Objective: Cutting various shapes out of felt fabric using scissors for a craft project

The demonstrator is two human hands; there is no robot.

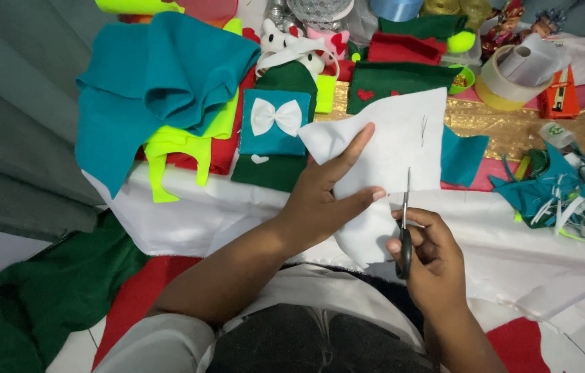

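**Felt, tape and scraps around your work area**

On your tabletop (189,221), draped in white cloth, a teal felt pile (161,76) lies at the far left over neon yellow-green felt (175,148). Beside it you have a teal piece with a white bow (275,116) resting on dark green felt. A roll of tape (510,83) sits far right, next to an orange box (560,97). Teal scraps (555,190) are heaped at the right edge. Green fabric (37,297) lies on the floor to your left.
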